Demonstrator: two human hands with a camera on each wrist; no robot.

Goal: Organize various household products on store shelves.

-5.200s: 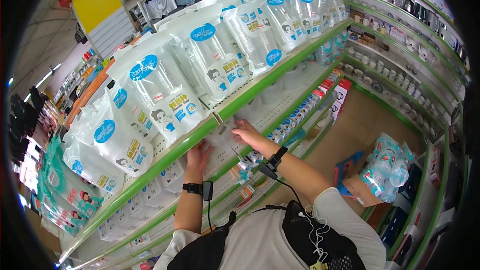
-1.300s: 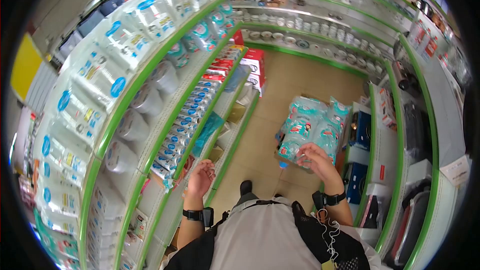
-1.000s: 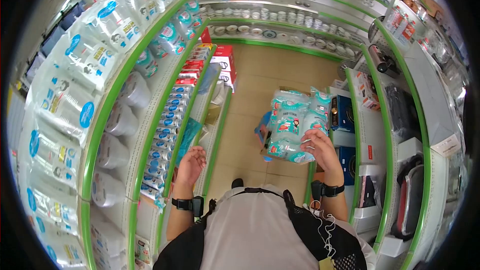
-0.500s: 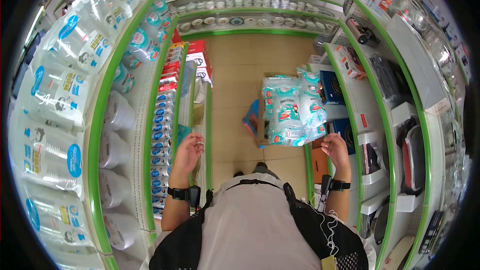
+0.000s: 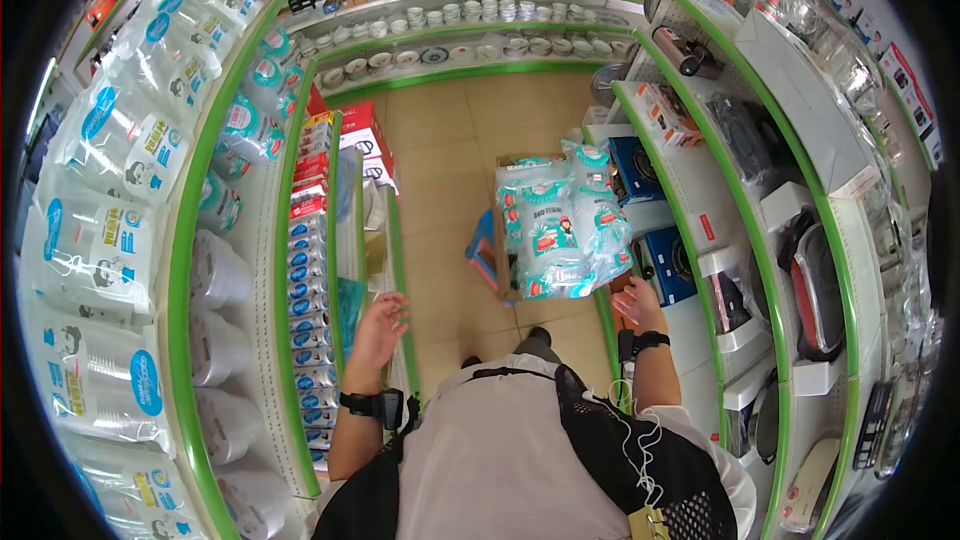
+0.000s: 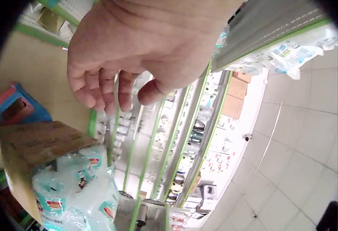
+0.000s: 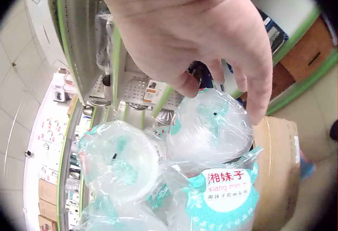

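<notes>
Teal-printed clear plastic packs (image 5: 552,225) fill an open cardboard box (image 5: 506,278) in the aisle, ahead of the body. The right hand (image 5: 638,306) hovers beside the box's near right corner, fingers loosely bent and holding nothing; in the right wrist view that hand (image 7: 200,41) hangs over the packs (image 7: 211,123), and contact cannot be told. The left hand (image 5: 377,332) is raised near the left shelves, empty, fingers relaxed. In the left wrist view the left hand (image 6: 142,46) stands clear of the box (image 6: 45,141) and its packs (image 6: 79,189).
Left shelves hold bagged plastic cups (image 5: 100,250), white tubs (image 5: 218,345) and boxed rolls (image 5: 312,315). A blue and red stool (image 5: 482,252) is left of the box. Right shelves (image 5: 690,240) carry boxes and pans. Bowls (image 5: 435,55) line the far shelf.
The view has swung from the left shelf to the aisle and box. Both hands have left the shelf, and the right hand now hangs near the box's right side.
</notes>
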